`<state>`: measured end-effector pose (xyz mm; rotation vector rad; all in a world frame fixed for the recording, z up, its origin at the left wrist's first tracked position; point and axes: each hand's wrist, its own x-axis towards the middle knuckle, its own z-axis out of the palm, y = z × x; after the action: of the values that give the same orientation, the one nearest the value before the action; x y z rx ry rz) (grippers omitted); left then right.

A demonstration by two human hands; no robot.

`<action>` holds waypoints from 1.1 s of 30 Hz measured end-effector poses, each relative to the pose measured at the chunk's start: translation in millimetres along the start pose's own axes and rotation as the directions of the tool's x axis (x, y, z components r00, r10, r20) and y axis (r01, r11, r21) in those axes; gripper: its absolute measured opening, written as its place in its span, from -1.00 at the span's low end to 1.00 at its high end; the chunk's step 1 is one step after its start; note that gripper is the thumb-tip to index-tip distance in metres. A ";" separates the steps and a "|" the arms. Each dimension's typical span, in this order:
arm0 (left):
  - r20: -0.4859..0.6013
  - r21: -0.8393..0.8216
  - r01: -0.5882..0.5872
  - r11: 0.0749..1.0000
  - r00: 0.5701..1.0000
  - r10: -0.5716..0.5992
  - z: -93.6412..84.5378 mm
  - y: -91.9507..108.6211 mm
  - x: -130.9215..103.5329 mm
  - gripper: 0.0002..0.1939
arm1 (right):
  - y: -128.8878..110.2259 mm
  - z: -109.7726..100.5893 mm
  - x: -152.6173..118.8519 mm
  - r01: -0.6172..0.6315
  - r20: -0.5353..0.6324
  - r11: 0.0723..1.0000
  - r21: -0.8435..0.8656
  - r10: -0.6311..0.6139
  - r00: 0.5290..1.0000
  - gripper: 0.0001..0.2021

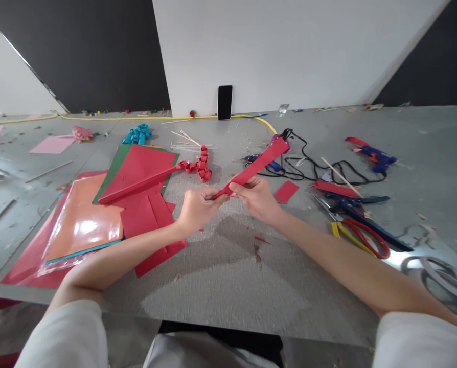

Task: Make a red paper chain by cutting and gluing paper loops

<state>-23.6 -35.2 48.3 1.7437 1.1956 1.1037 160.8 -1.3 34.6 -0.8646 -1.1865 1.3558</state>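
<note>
A long red paper strip [262,161] slants up to the right, held above the table between both hands. My left hand [200,208] pinches its lower left end. My right hand [257,196] grips the strip near its middle, thumb on top, and the far end sticks out free. Beyond the left hand lies a red curled-paper piece [202,164] made of small loops. Several sheets of red paper [146,166] lie left of the hands, some folded or cut. A small red paper rectangle [287,192] rests just right of my right hand.
Red-and-yellow-handled scissors [370,237], dark blue pliers-like tool [351,207] and a blue glue gun [380,158] with black cord lie at right. Plastic-wrapped orange paper [85,217] sits at left. A phone [224,102] leans against the wall. A teal paper bundle [137,134] lies behind.
</note>
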 end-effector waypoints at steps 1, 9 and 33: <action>0.004 -0.005 0.008 1.000 1.000 -0.008 0.2 -0.3 -0.1 -0.67 | -0.1 -1.5 1.6 0.004 -0.022 1.000 0.020 -0.003 1.000 -0.69; 0.026 -0.041 0.051 0.998 0.998 -0.050 0.1 1.2 -0.4 -0.65 | 5.9 -12.5 15.7 0.038 -0.127 0.981 0.190 -0.014 0.992 -0.68; 0.053 -0.020 0.135 0.991 0.990 -0.134 2.9 -11.2 3.0 -0.68 | -0.4 -74.4 58.0 0.219 -0.270 0.972 0.089 -0.188 0.944 -0.70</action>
<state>-23.9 -29.3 37.9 1.6381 1.2440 0.9833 223.3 68.7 24.6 -0.7853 -0.9537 1.0946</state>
